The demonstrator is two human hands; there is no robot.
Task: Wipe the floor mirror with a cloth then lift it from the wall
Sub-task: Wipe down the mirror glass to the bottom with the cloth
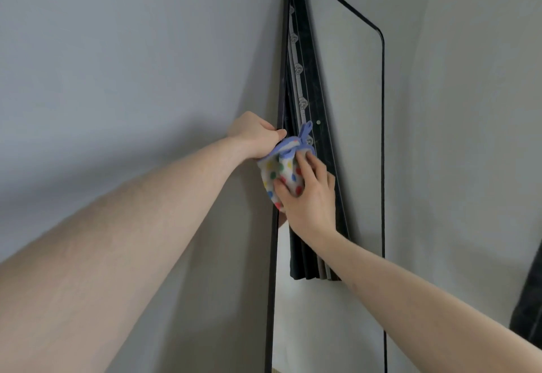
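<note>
The floor mirror [352, 144] stands in the middle and right of the frame, tall and narrow, with a thin black frame [382, 138] and rounded top corners. It leans against the grey wall [117, 50], which fills the upper left and the far right of the picture.

My left hand [255, 135] is at the centre of the frame, with its fingers curled round the left edge of the mirror frame, so it grips the mirror itself. My right hand [308, 193] is just below and right of it. Its fingers are spread and press the cloth [283, 173] flat against the glass near the left edge. The cloth is white with coloured dots and a light blue border (a small blue loop sticks up from its top).

In the glass I see the reflection of a dark pleated curtain [308, 79]. At the lower right edge of the frame there is a dark fabric [528, 299]; what it is I cannot tell.
</note>
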